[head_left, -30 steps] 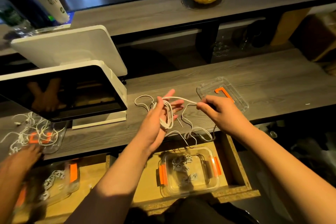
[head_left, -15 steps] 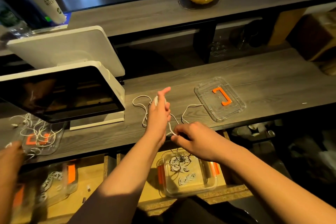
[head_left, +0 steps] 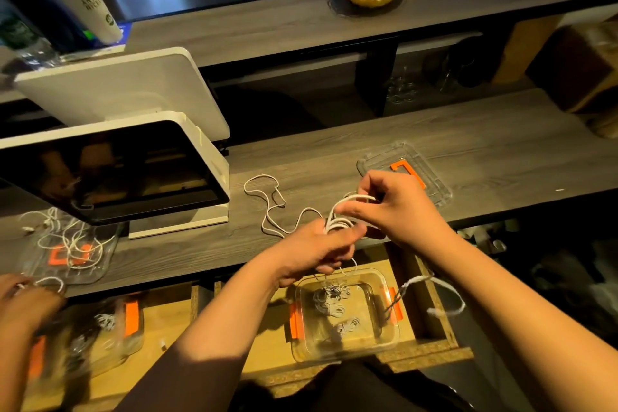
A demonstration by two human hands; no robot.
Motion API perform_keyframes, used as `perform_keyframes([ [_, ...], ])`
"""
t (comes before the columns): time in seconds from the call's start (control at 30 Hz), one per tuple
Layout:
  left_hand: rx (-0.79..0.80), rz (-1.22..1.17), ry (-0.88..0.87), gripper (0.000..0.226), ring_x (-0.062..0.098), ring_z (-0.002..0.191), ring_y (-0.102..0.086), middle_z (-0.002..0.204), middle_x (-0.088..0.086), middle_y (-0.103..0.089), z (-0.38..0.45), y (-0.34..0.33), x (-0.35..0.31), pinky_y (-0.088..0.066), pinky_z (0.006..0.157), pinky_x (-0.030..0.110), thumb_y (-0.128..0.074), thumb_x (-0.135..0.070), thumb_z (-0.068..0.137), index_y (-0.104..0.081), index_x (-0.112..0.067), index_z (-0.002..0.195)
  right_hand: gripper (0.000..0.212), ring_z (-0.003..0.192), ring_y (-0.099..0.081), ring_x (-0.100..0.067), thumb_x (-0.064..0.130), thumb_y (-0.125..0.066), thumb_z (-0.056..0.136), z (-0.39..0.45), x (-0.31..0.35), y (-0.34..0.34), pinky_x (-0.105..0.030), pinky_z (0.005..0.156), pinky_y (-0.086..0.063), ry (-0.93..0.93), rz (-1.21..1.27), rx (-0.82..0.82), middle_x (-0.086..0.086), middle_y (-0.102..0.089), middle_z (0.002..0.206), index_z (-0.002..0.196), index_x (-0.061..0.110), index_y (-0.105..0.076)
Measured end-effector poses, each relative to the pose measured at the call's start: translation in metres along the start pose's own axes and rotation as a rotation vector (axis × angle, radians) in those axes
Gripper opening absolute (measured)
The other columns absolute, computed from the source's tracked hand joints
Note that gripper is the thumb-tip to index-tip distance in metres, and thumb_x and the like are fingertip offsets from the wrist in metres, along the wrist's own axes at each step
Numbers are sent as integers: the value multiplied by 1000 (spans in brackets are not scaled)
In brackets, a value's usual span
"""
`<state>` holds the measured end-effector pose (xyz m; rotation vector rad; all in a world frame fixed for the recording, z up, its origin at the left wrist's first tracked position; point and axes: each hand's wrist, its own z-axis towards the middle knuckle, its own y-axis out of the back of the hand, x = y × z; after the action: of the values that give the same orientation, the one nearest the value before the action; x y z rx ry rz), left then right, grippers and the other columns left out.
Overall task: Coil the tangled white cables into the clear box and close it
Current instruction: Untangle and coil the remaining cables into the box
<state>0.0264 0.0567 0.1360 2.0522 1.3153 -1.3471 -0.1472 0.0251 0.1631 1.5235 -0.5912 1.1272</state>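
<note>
The white cable point(head_left: 341, 222) is mid-coil, several loops bunched above the tabletop's near edge. The left hand point(head_left: 314, 251) has its grip closed around the bundle, thumb pinning the loops; the right hand point(head_left: 398, 207) pinches the top strand between thumb and fingers at one o'clock from the bundle. One loose run snakes off across the tabletop point(head_left: 468, 144) toward ten o'clock; another tail dangles over the edge at four o'clock.

This looks like the winding step, well short of done. Next, I'd say, the slack wants drawing in turn by turn, then the coil drops into the clear box point(head_left: 344, 318) sitting at six o'clock in the open drawer, a few small coils already inside. The lid point(head_left: 431, 177) with its orange handle waits on the tabletop at one o'clock, behind the right hand.

Room is tight: the drawer wall flanks the box at three o'clock, and the dangling tail could snag the tabletop edge. The monitor point(head_left: 117, 170) crowds nine o'clock.
</note>
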Motion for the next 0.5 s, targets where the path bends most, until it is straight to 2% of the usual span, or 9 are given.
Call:
perform_keyframes([
  [0.07, -46, 32, -36, 42, 9, 52, -31, 63, -1, -48, -3, 0, -1, -26, 46, 19, -54, -55, 88, -54, -13, 84, 33, 66, -67, -16, 35, -76, 75, -1, -4, 0, -30, 59, -56, -36, 88, 42, -8, -67, 71, 74, 5, -61],
  [0.13, -176, -61, -90, 43, 9, 51, -39, 65, 1, -56, -4, 0, -2, -33, 48, 21, -48, -52, 90, -60, -12, 101, 31, 71, -69, -18, 34, -69, 83, -2, -10, -1, -35, 65, -57, -38, 124, 49, -10, -68, 72, 74, 5, -61],
  [0.17, -242, -130, -118, 43, 10, 54, -47, 68, 2, -60, -5, 0, -1, -38, 50, 22, -45, -51, 92, -62, -16, 110, 32, 67, -66, -16, 35, -65, 86, -3, -13, -1, -34, 62, -54, -44, 120, 37, -7, -67, 70, 74, 6, -61],
  [0.27, -359, -461, -202, 44, 18, 81, -66, 90, 10, -71, -5, 4, 0, -54, 68, 28, -36, -49, 98, -65, -23, 119, 31, 52, -47, -4, 36, -58, 92, -6, -20, -1, -20, 54, -39, -98, 120, 12, 8, -54, 56, 72, 12, -64],
  [0.3, -381, -586, -231, 45, 21, 93, -68, 103, 12, -72, -4, 6, 0, -56, 76, 32, -34, -48, 99, -65, -23, 120, 31, 49, -43, -1, 36, -56, 93, -7, -23, -2, -16, 52, -36, -111, 120, 21, 11, -51, 52, 72, 15, -64],
  [0.37, -419, -796, -289, 46, 24, 108, -67, 119, 14, -69, -2, 8, -2, -53, 91, 40, -32, -49, 100, -63, -23, 123, 32, 48, -40, -4, 35, -52, 96, -10, -27, -7, -18, 50, -33, -121, 108, 61, 10, -46, 51, 73, 18, -65],
  [0.43, -459, -976, -353, 47, 25, 106, -69, 114, 12, -71, 1, 10, -4, -50, 97, 44, -32, -50, 100, -60, -23, 127, 31, 51, -41, -8, 35, -50, 97, -13, -30, -16, -25, 51, -36, -146, 72, 123, 8, -46, 56, 75, 19, -66],
  [0.5, -520, -1107, -404, 48, 20, 89, -70, 95, 10, -71, 5, 15, -7, -54, 88, 39, -34, -50, 100, -59, -21, 128, 30, 53, -43, -11, 36, -49, 97, -17, -32, -26, -32, 54, -38, -186, 25, 215, 6, -48, 58, 79, 20, -66],
])
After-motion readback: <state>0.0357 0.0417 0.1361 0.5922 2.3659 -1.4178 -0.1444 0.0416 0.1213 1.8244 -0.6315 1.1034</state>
